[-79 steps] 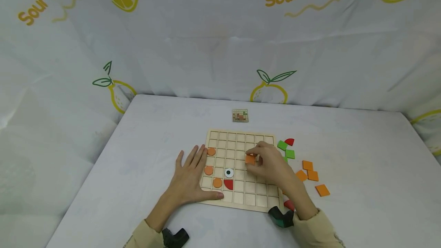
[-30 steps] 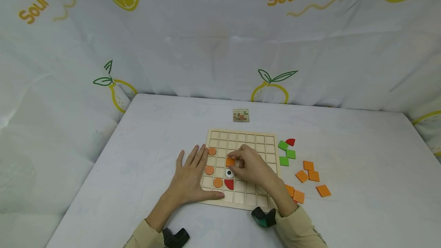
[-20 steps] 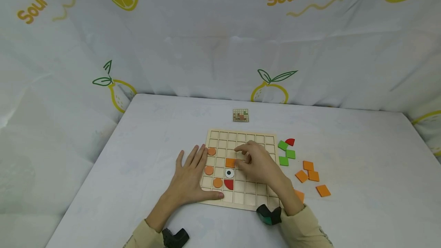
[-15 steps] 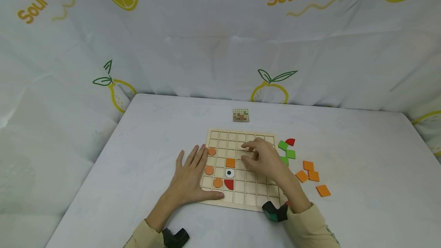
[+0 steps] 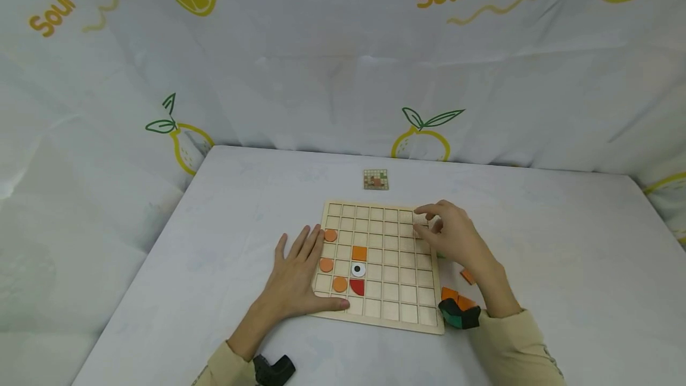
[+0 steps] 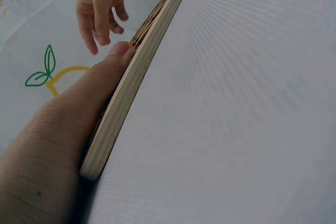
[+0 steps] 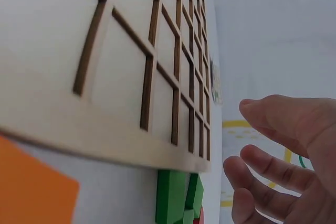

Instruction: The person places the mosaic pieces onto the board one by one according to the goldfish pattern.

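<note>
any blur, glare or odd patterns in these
Head: soft light, a bright patch at the far left of the backdrop; left wrist: dim, fine ripple-like lines across the white tabletop; right wrist: the near orange tile looks out of focus.

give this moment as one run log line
left hand: touching grid board | right hand: holding nothing | orange square: on board beside eye disc

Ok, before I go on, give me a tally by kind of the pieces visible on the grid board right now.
Orange discs: 3
Orange square: 1
White disc with a black centre: 1
Red quarter-circle: 1
Total visible on the grid board: 6
</note>
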Tool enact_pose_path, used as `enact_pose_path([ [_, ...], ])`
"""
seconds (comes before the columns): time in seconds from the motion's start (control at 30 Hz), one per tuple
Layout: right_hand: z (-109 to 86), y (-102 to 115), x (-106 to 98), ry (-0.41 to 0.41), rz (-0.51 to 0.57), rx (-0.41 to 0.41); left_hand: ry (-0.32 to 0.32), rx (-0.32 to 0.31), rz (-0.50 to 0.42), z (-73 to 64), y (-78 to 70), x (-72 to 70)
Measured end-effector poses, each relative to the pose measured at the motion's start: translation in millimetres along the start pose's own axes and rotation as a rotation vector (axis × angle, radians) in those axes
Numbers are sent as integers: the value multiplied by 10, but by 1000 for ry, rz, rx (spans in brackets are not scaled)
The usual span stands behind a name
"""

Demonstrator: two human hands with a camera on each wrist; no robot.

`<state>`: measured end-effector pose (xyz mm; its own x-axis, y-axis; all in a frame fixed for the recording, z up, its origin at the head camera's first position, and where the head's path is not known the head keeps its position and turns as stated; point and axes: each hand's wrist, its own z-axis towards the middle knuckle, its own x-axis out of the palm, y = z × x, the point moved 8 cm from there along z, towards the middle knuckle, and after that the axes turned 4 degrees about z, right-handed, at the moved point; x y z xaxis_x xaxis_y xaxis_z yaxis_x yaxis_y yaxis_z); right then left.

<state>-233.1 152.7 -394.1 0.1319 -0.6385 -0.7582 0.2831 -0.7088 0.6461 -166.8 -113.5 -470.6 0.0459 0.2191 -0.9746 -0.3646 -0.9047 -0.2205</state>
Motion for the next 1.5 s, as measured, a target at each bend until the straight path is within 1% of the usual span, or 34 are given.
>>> enact_pose_path([
  [0.13, -14, -134, -108, -9, -27, 24, -19, 7, 4, -3, -7, -17],
  [0.23, -21, -230, -161, -5, -41, 52, -22, 6, 3, -3, -7, -18],
  [0.47, -57, -426, -240, -16, -91, 159, -18, 8, -4, -3, -1, -5],
  [0.67, -94, -567, -257, 2, -106, 268, -1, 7, 3, -4, 1, 0],
  [0.87, -96, -651, -213, 53, -121, 327, 3, 3, -5, 1, -1, -1],
  [1.03, -112, -699, -198, 67, -105, 376, -8, 6, -13, -2, -4, -7],
  [1.17, -118, -709, -200, 59, -110, 379, -19, 10, -18, -4, -10, -15],
  [1.4, -116, -698, -199, 53, -130, 333, -3, 3, -23, 5, -9, -6],
  [1.5, -114, -697, -186, 47, -133, 320, -8, 5, -23, -2, -4, -6],
])
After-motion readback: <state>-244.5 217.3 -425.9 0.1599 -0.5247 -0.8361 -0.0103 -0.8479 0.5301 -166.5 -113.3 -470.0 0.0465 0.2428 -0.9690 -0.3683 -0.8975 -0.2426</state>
